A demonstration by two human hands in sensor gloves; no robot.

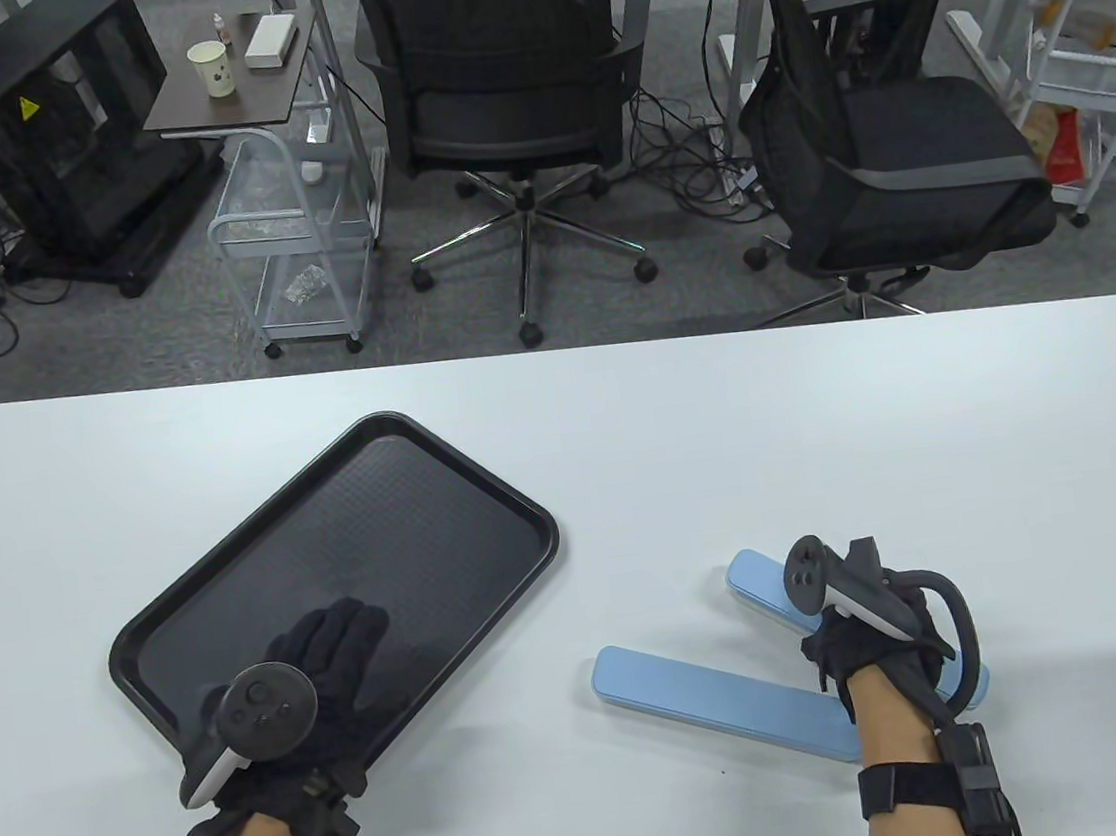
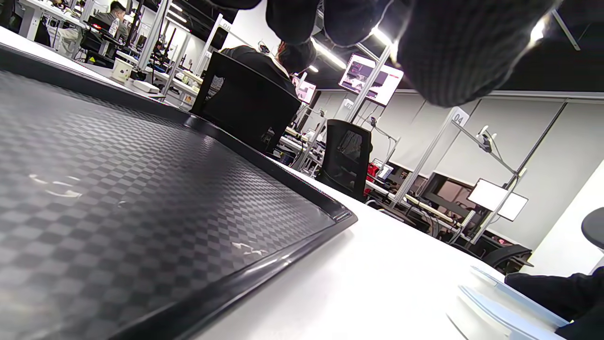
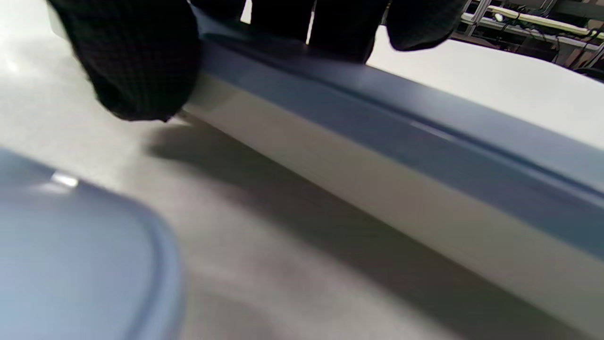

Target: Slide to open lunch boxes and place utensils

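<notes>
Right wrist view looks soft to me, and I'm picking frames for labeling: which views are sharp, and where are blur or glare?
Table view: sharp, evenly lit, faint sheen on the black tray. Left wrist view: tray texture crisp, ceiling lights flare behind the left hand. Right wrist view: near blue box blurred, right hand shadowing the table.

Two long blue lunch boxes [image 1: 721, 696], [image 1: 765, 596], apparently shut, angled apart.

I count two blue lunch boxes [image 1: 726, 699] [image 1: 765, 596] at lower right, one black tray [image 1: 333, 564] at lower left, and two office chairs [image 1: 510, 81] [image 1: 890, 149] up top.
</notes>
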